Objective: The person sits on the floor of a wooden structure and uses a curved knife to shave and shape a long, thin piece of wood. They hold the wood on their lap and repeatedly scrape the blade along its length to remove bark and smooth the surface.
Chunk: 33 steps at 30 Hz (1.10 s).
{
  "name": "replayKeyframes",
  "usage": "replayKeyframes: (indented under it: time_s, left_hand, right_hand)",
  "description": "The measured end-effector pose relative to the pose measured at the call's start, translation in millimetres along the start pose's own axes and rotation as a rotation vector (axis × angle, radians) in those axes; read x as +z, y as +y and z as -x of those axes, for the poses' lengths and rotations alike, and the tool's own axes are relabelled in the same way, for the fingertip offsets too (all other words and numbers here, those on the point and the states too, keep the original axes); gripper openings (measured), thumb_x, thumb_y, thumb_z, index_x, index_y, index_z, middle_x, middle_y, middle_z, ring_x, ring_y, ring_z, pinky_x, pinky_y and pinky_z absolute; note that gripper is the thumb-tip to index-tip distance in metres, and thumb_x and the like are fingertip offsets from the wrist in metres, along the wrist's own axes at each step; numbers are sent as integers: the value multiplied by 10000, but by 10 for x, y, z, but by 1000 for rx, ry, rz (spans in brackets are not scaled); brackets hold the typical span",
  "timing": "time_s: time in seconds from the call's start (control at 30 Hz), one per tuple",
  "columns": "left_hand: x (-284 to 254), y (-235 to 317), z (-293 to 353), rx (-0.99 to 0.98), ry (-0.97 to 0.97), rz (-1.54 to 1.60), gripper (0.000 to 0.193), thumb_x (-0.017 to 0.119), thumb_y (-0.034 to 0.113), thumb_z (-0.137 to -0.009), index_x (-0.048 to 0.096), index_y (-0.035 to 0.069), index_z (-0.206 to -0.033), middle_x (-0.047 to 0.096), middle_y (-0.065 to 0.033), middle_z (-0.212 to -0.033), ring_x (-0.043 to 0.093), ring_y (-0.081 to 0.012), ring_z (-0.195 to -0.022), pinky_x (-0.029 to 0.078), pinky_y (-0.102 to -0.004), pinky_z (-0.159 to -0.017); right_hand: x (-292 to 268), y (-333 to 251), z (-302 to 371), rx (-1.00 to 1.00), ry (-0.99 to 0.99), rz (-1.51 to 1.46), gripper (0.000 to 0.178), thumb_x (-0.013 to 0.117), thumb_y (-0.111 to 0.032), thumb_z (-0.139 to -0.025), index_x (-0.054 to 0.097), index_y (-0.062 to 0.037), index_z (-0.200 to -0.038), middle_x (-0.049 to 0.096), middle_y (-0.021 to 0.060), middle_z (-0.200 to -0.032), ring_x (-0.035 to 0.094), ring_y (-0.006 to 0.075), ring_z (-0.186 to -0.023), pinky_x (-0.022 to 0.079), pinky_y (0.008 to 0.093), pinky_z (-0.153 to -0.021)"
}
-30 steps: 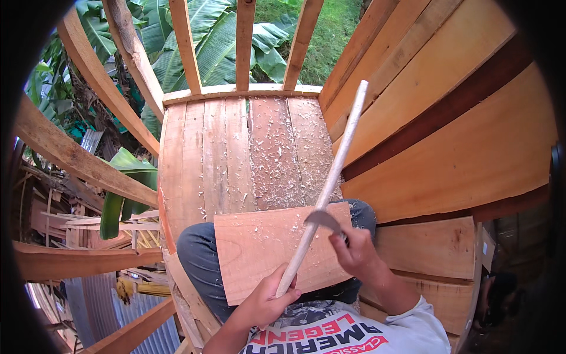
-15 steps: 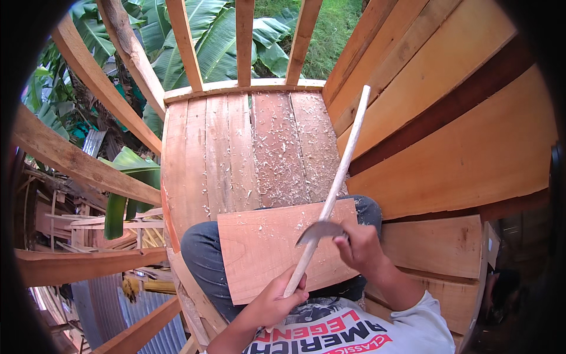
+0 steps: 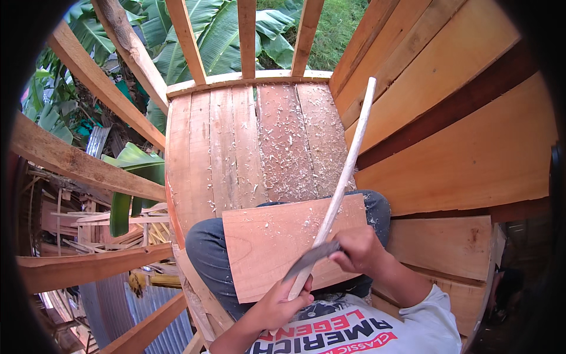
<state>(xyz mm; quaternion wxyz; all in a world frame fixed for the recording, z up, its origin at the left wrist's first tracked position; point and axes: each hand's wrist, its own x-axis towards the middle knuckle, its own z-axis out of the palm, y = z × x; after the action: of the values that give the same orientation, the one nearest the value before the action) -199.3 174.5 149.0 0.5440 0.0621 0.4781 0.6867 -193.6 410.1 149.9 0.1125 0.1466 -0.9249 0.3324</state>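
Note:
My left hand (image 3: 284,305) is closed round the lower end of a long, pale wooden stick (image 3: 348,168), which slants away up to the right. In my right hand (image 3: 357,251) is a knife with a dark, curved blade (image 3: 312,259); the fingers hide its handle. The blade lies across the stick a little above my left hand, its tip pointing to the lower left. Under both, a flat wooden board (image 3: 265,236) rests on my crossed legs, with a few shavings on it.
Shavings are scattered over the plank floor (image 3: 221,153) ahead. Upright wooden slats (image 3: 247,41) stand along the far and left sides, with banana leaves (image 3: 218,44) beyond. A plank wall (image 3: 454,159) rises close on the right. Corrugated metal sheets (image 3: 153,312) lie outside, lower left.
The knife has slid down the stick toward my left hand, and its blade has turned to show more of its length. My view has shifted slightly.

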Motion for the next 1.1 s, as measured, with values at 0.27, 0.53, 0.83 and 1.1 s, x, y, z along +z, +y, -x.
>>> replayKeyframes:
  time_s: [0.27, 0.53, 0.83, 1.1]
  left_hand:
    - [-31, 9, 28, 30, -37, -47, 186, 544, 17, -837, 433, 27, -985, 443, -21, -811, 457, -76, -705, 386, -229, -620]
    - [-97, -36, 26, 143, 51, -282, 197, 566, 38, -837, 435, 17, -982, 481, -47, -783, 464, -93, -743, 403, -256, -667]
    - [-138, -78, 78, 116, 15, -65, 210, 525, -17, -794, 432, 26, -977, 428, -10, -803, 437, -61, -667, 371, -210, -560]
    - [-219, -61, 110, 19, -60, 22, 203, 525, 6, -822, 433, 13, -1003, 441, -31, -855, 471, -90, -769, 421, -233, -686]
  right_hand:
    - [-83, 23, -59, -92, -99, -30, 372, 585, -304, -902, 518, -27, -663, 462, 152, -519, 530, 293, -453, 390, 351, -431]
    - [-50, -89, -79, -119, -192, 32, 406, 592, -312, -890, 480, -18, -632, 475, 169, -547, 546, 331, -485, 402, 343, -449]
    - [-85, 249, -241, 160, 2, 81, 371, 625, -334, -863, 516, -40, -664, 469, 139, -540, 553, 315, -488, 395, 363, -450]
    - [-40, 393, -305, 537, 249, -259, 394, 604, -352, -880, 503, -41, -661, 461, 116, -508, 518, 291, -449, 373, 347, -424]
